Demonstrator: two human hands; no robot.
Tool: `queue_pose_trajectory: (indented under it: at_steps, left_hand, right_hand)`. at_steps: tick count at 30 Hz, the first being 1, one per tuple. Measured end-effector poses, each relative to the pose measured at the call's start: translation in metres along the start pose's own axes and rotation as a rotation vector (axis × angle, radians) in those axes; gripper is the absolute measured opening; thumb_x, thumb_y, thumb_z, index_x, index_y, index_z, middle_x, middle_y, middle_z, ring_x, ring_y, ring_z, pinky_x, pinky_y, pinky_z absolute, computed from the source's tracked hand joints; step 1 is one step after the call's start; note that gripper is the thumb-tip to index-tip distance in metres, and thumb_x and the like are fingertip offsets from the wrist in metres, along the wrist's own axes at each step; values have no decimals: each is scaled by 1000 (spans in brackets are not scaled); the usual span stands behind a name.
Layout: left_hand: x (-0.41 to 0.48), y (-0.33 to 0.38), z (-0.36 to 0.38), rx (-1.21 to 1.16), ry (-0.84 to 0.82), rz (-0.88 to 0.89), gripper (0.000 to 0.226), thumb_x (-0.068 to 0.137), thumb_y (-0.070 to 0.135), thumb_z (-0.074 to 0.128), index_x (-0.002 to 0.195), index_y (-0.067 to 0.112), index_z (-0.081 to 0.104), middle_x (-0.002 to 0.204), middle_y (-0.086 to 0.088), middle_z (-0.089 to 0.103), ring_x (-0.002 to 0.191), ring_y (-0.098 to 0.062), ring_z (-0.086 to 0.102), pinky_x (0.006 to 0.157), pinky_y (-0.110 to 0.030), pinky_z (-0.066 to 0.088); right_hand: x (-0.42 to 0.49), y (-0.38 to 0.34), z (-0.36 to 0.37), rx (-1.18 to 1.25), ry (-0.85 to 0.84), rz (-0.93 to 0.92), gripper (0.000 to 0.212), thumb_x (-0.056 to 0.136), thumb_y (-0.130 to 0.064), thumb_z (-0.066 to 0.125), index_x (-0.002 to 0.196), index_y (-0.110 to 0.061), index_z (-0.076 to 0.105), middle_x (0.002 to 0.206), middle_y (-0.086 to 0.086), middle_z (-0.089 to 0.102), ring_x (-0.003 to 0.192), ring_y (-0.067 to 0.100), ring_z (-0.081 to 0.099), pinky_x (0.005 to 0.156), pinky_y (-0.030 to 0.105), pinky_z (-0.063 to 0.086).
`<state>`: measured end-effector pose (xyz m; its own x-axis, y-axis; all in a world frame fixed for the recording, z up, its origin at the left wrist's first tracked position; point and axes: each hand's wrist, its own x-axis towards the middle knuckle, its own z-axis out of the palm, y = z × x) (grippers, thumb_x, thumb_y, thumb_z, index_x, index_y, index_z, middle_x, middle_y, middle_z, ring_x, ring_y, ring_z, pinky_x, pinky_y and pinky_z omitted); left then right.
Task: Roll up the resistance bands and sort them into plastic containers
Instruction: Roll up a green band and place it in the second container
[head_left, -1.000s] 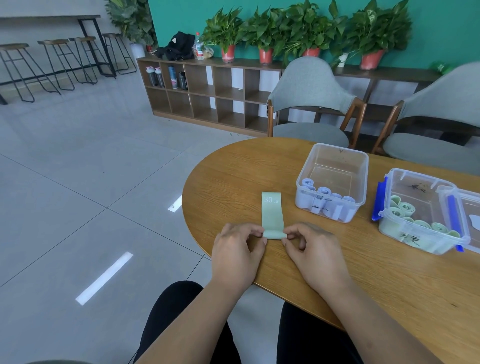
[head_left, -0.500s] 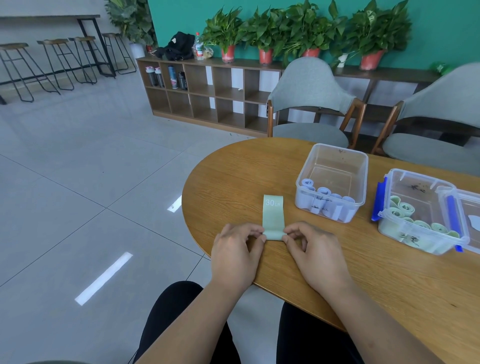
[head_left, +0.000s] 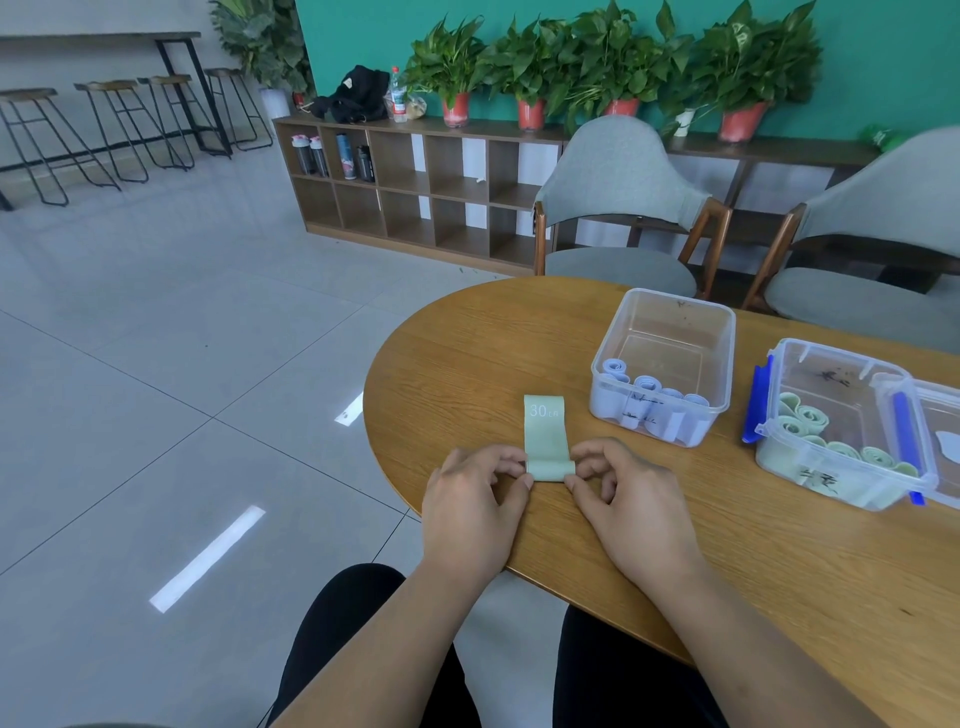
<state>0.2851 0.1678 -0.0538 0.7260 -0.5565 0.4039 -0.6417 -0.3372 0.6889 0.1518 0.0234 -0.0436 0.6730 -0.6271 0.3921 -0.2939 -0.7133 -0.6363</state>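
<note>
Where the table's near edge curves: a pale green band (head_left: 544, 436) lies on the wood. Its far end is flat and printed "30 LB", and its near end is turned over into a short roll.
Left hand (head_left: 470, 512): the curled fingers and thumb pinch the left end of that roll, and the forearm reaches in from off the table.
Right hand (head_left: 634, 509): the thumb and fingertips pinch the right end of the roll, with the other fingers bent just above the wood.
Table (head_left: 467, 353): oval, with a wood-grain top.
Open container (head_left: 670, 332): clear and lidless, it stands beyond and to the right of the band, apart from it. Pale blue rolls (head_left: 647, 387) stand packed along its near wall.
Clip container (head_left: 789, 457): this one is further right, clear, with a blue clip (head_left: 754, 400) on its left side. Green rolls (head_left: 810, 418) lie in its near half. Dark handwriting on the near wall is too small to read.
Right edge: a further clear plastic piece (head_left: 935, 415) overlaps the clip container. The frame cuts it off, so I cannot tell whether it is a lid or a box.
Chairs (head_left: 618, 171): two grey padded seats with wooden frames stand behind the table.
Background: an open wooden shelf (head_left: 415, 197) runs along a green wall and carries potted plants (head_left: 452, 67) on top. Bar stools (head_left: 104, 130) stand at far left.
</note>
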Motion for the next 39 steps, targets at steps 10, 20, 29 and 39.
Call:
queue_pose_trajectory:
  at_steps: [10, 20, 29, 39]
  left_hand:
    - [-1, -1, 0, 28, 21, 20, 14, 91, 37, 80, 103, 40, 75, 88, 33, 67, 91, 0, 56, 84, -35, 54]
    - [1, -4, 2, 44, -14, 22, 27, 90, 33, 79, 113, 43, 70, 96, 32, 68, 98, 7, 52, 88, -34, 53]
    - [0, 0, -1, 19, 7, 32, 21, 91, 36, 79, 109, 43, 70, 86, 33, 67, 89, 3, 54, 84, -27, 48]
    - [-1, -2, 2, 49, 14, 54, 19, 92, 40, 77, 110, 41, 70, 95, 31, 69, 94, 2, 55, 84, -35, 54]
  right_hand:
    - [0, -2, -1, -27, 1, -20, 14, 92, -31, 78, 104, -35, 73, 85, -26, 69, 69, 9, 60, 63, 24, 52]
    - [0, 4, 3, -52, -6, -40, 30, 86, -22, 84, 111, -33, 74, 89, -22, 66, 76, 8, 59, 67, 19, 50]
    - [0, 1, 1, -1, -5, -28, 21, 91, -29, 77, 109, -37, 68, 87, -23, 69, 71, 10, 61, 66, 30, 55]
    - [1, -1, 3, -42, 26, -53, 18, 88, -32, 80, 104, -34, 72, 88, -22, 67, 70, 9, 58, 65, 29, 53]
